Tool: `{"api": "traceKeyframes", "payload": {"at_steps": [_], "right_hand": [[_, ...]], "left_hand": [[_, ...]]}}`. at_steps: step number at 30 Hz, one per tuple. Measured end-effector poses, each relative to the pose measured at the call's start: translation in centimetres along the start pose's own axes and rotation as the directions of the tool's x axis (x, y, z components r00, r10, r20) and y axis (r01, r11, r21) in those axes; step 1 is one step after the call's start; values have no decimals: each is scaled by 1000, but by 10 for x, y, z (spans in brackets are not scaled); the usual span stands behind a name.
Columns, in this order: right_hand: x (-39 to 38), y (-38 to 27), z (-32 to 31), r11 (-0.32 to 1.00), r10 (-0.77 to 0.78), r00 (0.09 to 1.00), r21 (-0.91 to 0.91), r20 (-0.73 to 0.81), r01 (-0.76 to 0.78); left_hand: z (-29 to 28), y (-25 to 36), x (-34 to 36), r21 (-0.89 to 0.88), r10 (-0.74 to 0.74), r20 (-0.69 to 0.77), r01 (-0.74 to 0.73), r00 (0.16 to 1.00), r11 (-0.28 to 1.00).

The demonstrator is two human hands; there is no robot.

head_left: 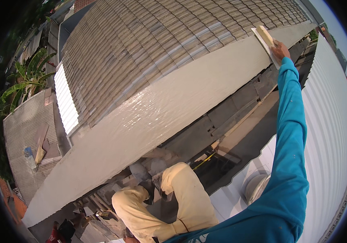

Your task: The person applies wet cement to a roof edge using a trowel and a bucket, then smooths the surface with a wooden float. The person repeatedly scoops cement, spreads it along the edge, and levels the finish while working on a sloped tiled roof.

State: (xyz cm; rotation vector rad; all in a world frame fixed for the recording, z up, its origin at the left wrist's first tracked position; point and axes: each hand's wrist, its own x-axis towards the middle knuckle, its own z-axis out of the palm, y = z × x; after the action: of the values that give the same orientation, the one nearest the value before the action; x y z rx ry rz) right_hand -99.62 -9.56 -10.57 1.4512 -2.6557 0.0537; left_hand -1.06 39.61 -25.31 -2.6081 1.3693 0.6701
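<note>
While the right hand (pixel 281 51) reaches out along the plaster band (pixel 141 113), its fingers are closed around the pale yellow grip of a plastering float (pixel 265 40), whose flat blade lies against the band near its upper right end. What looks like part of the left hand (pixel 131 239) shows at the picture's lower edge, well below the band, and I cannot tell whether it is wide, narrow or holding anything. The plaster band itself is grey, smooth and wet, with a bright glare on its middle. Along the upper side of the band runs a slope of weathered roof tiles (pixel 149 44), a few of them streaked pale grey. Below the band are a row of grey blocks (pixel 197 137) and the wearer's bent knees in cream trousers (pixel 189 190). Farther below, to the right, stands a round whitish container (pixel 255 188), partly hidden by the teal sleeve (pixel 293 121). Right of the band stretches white corrugated sheeting (pixel 331 117), and beyond its left side grows a broad-leaved banana plant (pixel 29 79)
</note>
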Motion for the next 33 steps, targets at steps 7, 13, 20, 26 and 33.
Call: {"api": "traceKeyframes", "payload": {"at_steps": [7, 13, 20, 26, 33], "right_hand": [[-47, -61, -17, 969, -227, 973, 106, 42, 222], [-158, -185, -41, 943, -288, 958, 182, 21, 279], [-272, -328, -49, 879, -416, 908, 229, -57, 418], [-388, -473, -64, 721, -575, 808, 387, -130, 575], [-517, -632, -84, 544, -702, 684, 470, -198, 695]], "left_hand": [[9, -21, -12, -213, -179, -86, 157, 980, 964], [16, -47, -9, 135, 59, -261, -24, 964, 991], [7, -45, -15, 86, -32, -323, 63, 946, 994], [14, -56, -22, -98, -109, -374, 78, 921, 992], [7, -60, -28, -360, -287, -504, 104, 814, 927]]}}
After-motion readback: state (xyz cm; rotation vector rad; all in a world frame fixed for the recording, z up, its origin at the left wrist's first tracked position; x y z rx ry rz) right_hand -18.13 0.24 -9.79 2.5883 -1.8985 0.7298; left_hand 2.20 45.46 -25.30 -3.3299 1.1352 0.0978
